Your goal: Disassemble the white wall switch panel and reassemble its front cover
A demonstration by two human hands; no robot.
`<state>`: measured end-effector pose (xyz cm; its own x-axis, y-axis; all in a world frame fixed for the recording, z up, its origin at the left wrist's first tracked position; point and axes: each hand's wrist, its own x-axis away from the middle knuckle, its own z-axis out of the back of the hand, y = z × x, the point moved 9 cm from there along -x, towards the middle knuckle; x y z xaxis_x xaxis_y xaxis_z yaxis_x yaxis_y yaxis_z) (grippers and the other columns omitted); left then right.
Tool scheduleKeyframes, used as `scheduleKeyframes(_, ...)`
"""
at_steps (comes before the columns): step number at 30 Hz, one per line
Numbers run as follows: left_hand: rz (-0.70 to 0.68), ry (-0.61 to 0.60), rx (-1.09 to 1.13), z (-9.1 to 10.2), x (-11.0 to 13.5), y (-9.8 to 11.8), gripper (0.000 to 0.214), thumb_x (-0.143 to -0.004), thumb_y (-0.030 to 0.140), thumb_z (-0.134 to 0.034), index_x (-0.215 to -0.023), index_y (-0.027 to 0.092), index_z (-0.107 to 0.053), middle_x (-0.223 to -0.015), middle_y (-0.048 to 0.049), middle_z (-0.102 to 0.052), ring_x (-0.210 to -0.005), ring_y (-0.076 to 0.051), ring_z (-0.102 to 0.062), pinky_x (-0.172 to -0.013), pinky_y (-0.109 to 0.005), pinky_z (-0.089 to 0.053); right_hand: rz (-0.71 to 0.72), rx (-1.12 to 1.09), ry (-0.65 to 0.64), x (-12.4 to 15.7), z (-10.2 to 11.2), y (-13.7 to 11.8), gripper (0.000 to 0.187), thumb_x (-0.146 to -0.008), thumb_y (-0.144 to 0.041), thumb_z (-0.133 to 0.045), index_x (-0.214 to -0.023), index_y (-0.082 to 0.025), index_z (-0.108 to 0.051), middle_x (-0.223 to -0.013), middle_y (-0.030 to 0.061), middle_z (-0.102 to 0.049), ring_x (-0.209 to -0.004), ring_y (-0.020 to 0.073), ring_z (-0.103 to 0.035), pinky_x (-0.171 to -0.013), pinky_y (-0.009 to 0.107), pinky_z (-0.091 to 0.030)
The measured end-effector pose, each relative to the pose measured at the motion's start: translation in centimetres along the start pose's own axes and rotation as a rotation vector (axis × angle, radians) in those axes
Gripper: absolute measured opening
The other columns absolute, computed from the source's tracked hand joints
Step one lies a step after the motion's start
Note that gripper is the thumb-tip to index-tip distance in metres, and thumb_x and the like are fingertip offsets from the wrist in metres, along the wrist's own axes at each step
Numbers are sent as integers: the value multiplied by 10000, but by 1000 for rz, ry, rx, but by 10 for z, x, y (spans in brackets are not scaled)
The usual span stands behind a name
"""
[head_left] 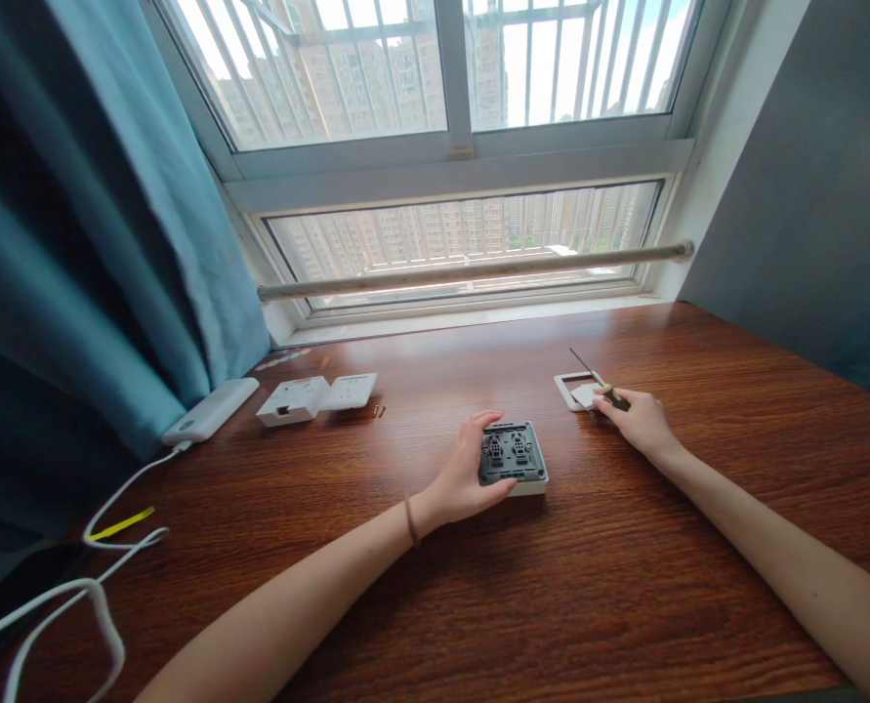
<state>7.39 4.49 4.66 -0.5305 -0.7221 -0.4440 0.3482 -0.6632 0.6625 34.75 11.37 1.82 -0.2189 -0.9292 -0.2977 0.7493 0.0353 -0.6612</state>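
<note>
In the middle of the table lies a wall switch (515, 457) with its dark inner mechanism facing up and a white base under it. My left hand (468, 474) is closed around its left side, thumb at the near edge and fingers at the far edge. Farther right, my right hand (641, 422) holds a screwdriver (611, 393) by its dark handle, the thin shaft pointing up and to the left. Under the screwdriver lie a white square frame (566, 392) and a white piece (585, 394) that the right fingers partly hide. Whether those fingers touch the white piece, I cannot tell.
A white box (289, 402) and a white plate (352, 391) lie at the left, with small screws (379, 411) beside them. A white power strip (211, 412) with a cable (123, 483) sits by the blue curtain (186, 244). A window (456, 166) rises behind the wooden table (435, 625).
</note>
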Motion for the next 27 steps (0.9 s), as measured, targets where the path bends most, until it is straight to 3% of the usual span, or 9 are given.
scheduleKeyframes(7,68,-50,51,-6,0,-9,730,-669,273,-682,-1281,184,-293,-1256,-149,-410,-1183,-271,-415,-1014,-450,-336,83,313,-12,3,-2,-11,350,-771,-466,-498,-936,-222,-687,-837,84,-690,-725,257,-607,-545,296,-347)
scheduleKeyframes(16,71,-11,108,-4,0,-9,713,-655,298,-711,-1256,189,-343,-1234,-140,-440,-1163,-270,-439,-1009,-456,-343,147,335,4,3,-3,-12,302,-780,-435,-509,-940,-240,-674,-857,52,-668,-723,221,-595,-545,280,-346)
scheduleKeyframes(23,140,-11,182,-8,0,-21,815,-605,329,-752,-1280,207,-313,-1250,-136,-428,-1168,-278,-442,-1006,-477,-342,184,229,72,2,3,-14,315,-750,-435,-550,-932,-216,-686,-818,57,-649,-714,214,-590,-578,294,-383)
scheduleKeyframes(27,189,-83,237,-9,0,-27,858,-582,337,-766,-1290,210,-298,-1256,-139,-437,-1174,-281,-447,-993,-476,-361,87,-127,14,0,1,-10,408,-689,-458,-631,-973,-166,-663,-836,70,-665,-746,218,-606,-661,328,-440)
